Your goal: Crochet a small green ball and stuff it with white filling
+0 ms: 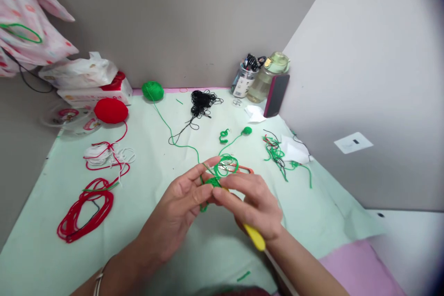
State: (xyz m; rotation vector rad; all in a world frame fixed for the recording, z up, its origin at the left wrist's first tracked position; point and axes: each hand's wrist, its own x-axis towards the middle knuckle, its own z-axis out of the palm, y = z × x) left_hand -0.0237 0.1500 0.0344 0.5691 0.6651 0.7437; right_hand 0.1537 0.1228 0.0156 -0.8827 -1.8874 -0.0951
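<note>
A small green crochet piece point(212, 182) is pinched between the thumb and fingers of my left hand point(183, 199). The working yarn point(187, 146) runs over the raised left index finger from a green yarn ball point(152, 91) at the back. My right hand point(255, 201) is closed on a crochet hook with a yellow handle point(255, 237), its tip at the piece and mostly hidden by fingers. Just beyond both hands lie loose green yarn loops point(226, 165) and orange-handled scissors point(246, 169), partly covered. Green yarn also hangs below my left fingers.
A red yarn ball point(111, 110), white yarn point(99, 154) and a red cord coil point(86, 210) lie left. Black yarn point(203, 104) sits at the back. A pen cup point(242, 84), bottle point(263, 81) and leaning phone point(276, 95) stand back right, near yarn scraps point(275, 152).
</note>
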